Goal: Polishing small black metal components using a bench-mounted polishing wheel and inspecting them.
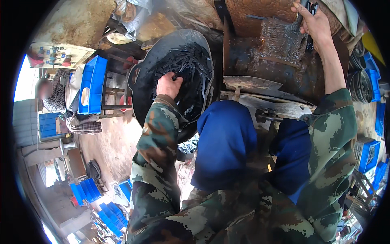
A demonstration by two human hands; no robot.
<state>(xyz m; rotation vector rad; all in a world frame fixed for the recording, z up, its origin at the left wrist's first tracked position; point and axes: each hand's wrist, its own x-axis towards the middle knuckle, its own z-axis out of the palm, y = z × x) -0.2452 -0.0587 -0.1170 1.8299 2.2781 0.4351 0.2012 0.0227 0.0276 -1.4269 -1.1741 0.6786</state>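
Note:
My left hand (pixel 170 84) reaches into a black oval basin (pixel 140 95) with a thick rim and a handle hole. Thin dark metal strips (pixel 191 61) fill much of the basin. The fingers of that hand are bent and pressed together among the strips; what lies between them is mostly hidden. At the upper right my right hand (pixel 316 24) is wrapped round a dark rod-like piece (pixel 302 12), with other dark strips beside it. It is close to a block coated in wet brown sludge (pixel 282 40) inside an open metal housing (pixel 252 81).
A control box (pixel 61 55) with buttons stands at the left, near a blue tray (pixel 92 85) on a stand. Another person (pixel 55 91) sits beyond it. Blue bins (pixel 85 190) are stacked lower left; more bins (pixel 369 154) line the right. My blue-clad knees are below the housing.

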